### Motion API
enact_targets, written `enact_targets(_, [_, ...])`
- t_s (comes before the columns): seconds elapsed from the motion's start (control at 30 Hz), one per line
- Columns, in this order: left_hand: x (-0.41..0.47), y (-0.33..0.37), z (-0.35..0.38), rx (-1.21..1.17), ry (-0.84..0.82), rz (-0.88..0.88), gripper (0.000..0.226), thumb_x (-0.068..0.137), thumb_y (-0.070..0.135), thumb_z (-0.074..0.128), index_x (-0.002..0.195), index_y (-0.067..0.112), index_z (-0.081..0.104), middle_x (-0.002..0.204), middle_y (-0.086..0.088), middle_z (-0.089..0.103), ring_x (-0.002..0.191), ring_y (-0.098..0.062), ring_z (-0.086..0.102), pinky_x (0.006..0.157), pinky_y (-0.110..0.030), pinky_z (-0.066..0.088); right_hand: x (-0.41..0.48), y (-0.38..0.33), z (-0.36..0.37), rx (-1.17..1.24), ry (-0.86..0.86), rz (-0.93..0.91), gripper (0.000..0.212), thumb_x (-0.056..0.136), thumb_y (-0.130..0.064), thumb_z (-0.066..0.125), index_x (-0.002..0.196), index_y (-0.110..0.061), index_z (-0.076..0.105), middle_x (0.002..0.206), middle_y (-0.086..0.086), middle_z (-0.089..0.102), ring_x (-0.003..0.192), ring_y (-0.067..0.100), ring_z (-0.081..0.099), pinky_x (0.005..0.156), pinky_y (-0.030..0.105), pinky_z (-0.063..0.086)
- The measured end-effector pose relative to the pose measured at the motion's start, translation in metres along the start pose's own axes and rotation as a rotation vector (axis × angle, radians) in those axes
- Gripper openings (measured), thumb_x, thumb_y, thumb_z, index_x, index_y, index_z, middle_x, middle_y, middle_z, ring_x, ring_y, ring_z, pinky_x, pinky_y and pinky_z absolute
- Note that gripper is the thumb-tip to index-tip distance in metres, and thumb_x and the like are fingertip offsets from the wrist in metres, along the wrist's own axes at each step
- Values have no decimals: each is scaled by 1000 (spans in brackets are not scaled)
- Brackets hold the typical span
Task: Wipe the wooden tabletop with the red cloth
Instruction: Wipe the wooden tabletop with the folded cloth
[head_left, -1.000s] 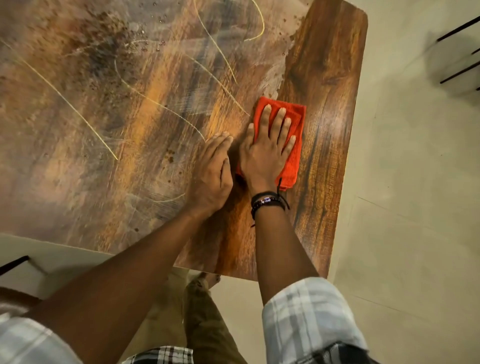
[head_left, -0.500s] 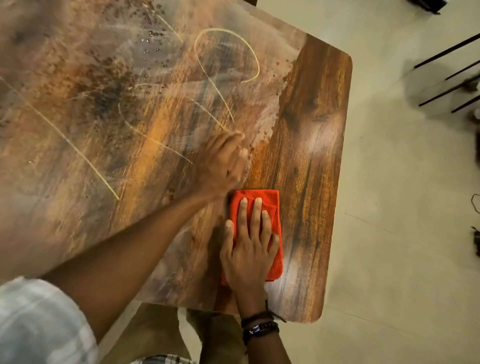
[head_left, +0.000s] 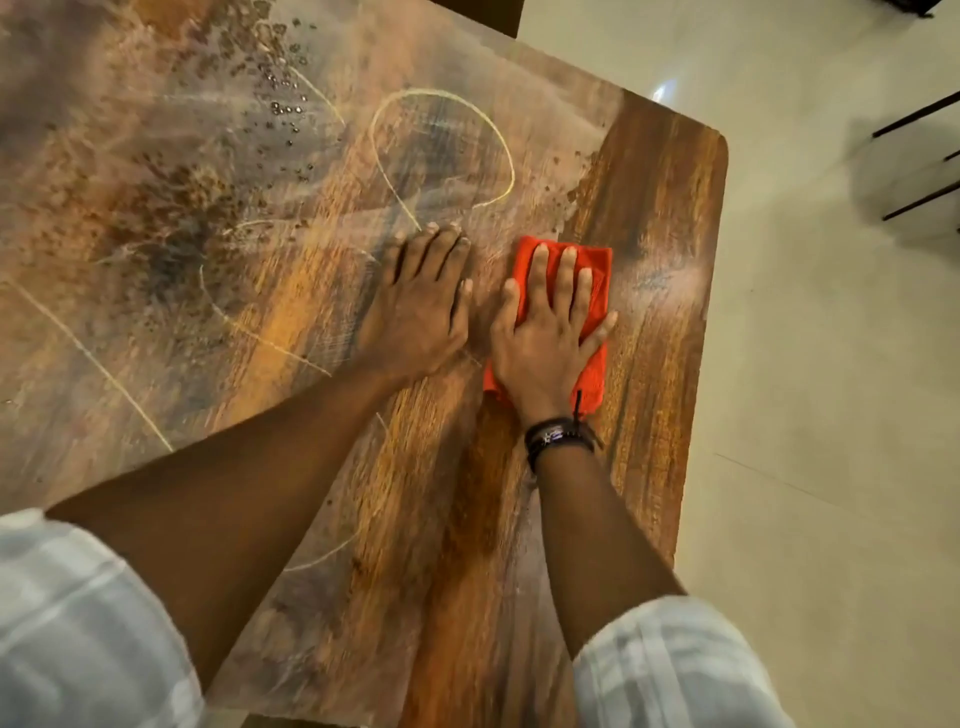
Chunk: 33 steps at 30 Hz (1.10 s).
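The wooden tabletop (head_left: 660, 218) fills most of the view. Its right strip is dark and clean; the rest is hazy, with pale chalky lines and brown specks. A folded red cloth (head_left: 597, 291) lies flat near the boundary between the clean and dirty areas. My right hand (head_left: 550, 332) presses down on the cloth with fingers spread, a dark bracelet on its wrist. Just to the left of the cloth, my left hand (head_left: 421, 306) rests flat on the bare wood with fingers together, holding nothing.
The table's right edge and rounded far corner (head_left: 719, 150) border a pale tiled floor (head_left: 831, 415). Dark thin furniture legs (head_left: 919, 156) stand on the floor at the upper right. Water drops and specks (head_left: 280, 93) lie on the far left tabletop.
My right hand pulled the cloth toward me along the table, then pushed it away again. My left hand stayed flat beside it. The head view shifted.
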<state>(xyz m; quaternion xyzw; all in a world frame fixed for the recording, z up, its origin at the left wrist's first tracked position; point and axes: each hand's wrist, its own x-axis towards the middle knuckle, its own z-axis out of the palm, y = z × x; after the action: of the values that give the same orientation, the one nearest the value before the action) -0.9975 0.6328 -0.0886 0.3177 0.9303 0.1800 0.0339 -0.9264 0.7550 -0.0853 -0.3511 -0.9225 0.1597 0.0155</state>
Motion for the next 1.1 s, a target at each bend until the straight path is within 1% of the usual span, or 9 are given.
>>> enact_targets(0.13, [2,1,1,-23,22,-15,54,101,31,26,148,8,39,155,-11,38,146,-28,29,121,-51,16,63,-9,-2,32,-14,-13,57,106,-50,25,160,-36,11,169,-6,1,155,18,-5,119,61,-12])
enact_targets(0.27, [3,1,2,-40,27,-19,53,100,30,29,147,8,41,154,-11,39,146,-29,29,121,-50,16,79,-12,-4,28,-37,-19,57,106,-49,23,160,-34,9,169,-5,-2,155,18,-5,120,59,-12])
enact_targets(0.4, [0,1,0,-38,23,-19,52,101,30,28,148,9,39,155,-10,38,147,-27,27,122,-50,14,57,-6,-5,26,-36,-61,57,106,-48,26,159,-35,12,169,-6,-2,155,17,-4,121,60,-7])
enact_targets(0.47, [0,0,0,-35,18,-17,53,102,30,27,149,9,37,156,-10,37,148,-26,26,123,-49,13,31,-4,-5,38,-41,-85,57,106,-49,27,159,-36,13,169,-7,-2,155,16,-5,121,57,-8])
enact_targets(0.6, [1,1,0,-44,10,-29,54,101,31,26,150,10,35,158,-8,35,149,-25,23,123,-48,13,-32,6,-10,66,-92,-107,63,99,-56,18,159,-38,8,168,-9,-5,154,11,-9,123,49,-11])
enact_targets(0.73, [2,1,1,-28,15,-28,54,102,31,26,150,9,38,157,-8,36,149,-25,25,123,-49,16,-46,19,-9,13,-64,-154,66,97,-61,17,159,-37,15,168,-8,2,155,10,-3,124,45,-8])
enact_targets(0.83, [2,1,0,-14,6,-29,54,102,32,26,150,9,38,158,-8,36,149,-25,26,122,-50,17,-17,16,-7,-9,-33,-169,63,100,-59,23,159,-36,17,168,-7,5,155,13,-1,123,48,-10])
enact_targets(0.93, [0,1,0,11,-3,-17,54,102,31,26,150,9,37,158,-8,36,149,-26,26,122,-51,17,35,9,-10,2,-66,-160,61,103,-56,27,159,-37,11,168,-8,-1,155,14,-5,123,49,-11])
enact_targets(1.1, [1,0,2,-8,-9,-32,55,101,31,26,151,10,36,159,-7,34,150,-25,23,122,-51,16,145,-8,-14,15,-75,-138,64,103,-59,25,160,-35,7,169,-5,-3,155,18,-6,123,53,-10])
